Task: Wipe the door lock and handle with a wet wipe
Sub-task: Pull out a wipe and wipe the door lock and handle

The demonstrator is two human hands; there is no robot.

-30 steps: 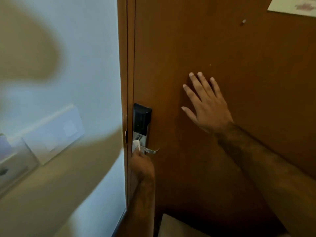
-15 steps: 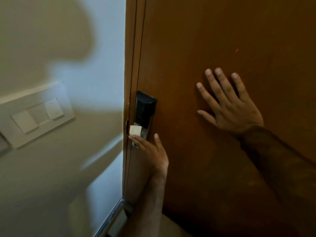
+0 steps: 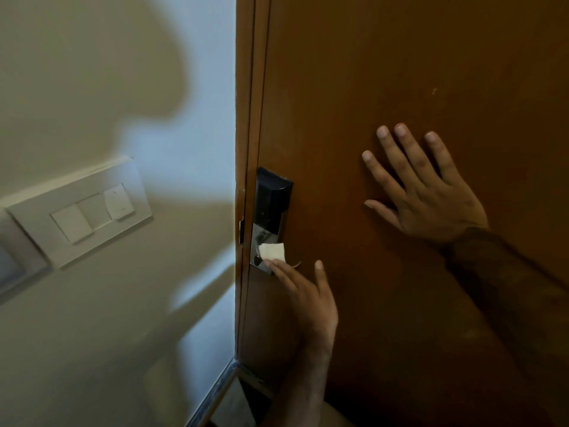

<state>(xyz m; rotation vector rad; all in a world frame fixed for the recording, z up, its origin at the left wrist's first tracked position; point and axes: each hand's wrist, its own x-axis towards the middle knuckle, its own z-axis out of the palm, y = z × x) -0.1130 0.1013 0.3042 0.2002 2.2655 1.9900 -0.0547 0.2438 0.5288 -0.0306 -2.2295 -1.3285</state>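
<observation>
A black and silver door lock (image 3: 271, 208) is mounted near the left edge of a brown wooden door (image 3: 400, 72). My left hand (image 3: 304, 294) presses a small white wet wipe (image 3: 272, 251) against the lock's silver lower plate with its fingertips. Only a sliver of the metal handle (image 3: 296, 264) shows, just right of the fingers; the rest is hidden by the hand. Further right, my right hand (image 3: 428, 192) lies flat on the door with fingers spread and holds nothing.
The door frame (image 3: 244, 118) runs down beside the lock. On the pale wall to the left sits a white switch panel (image 3: 83, 211). A floor edge and skirting (image 3: 221, 392) show at the bottom.
The wipe has slid from the lock's left edge to the right and down across the silver plate. The view has shifted slightly closer; my right hand stays flat on the door.
</observation>
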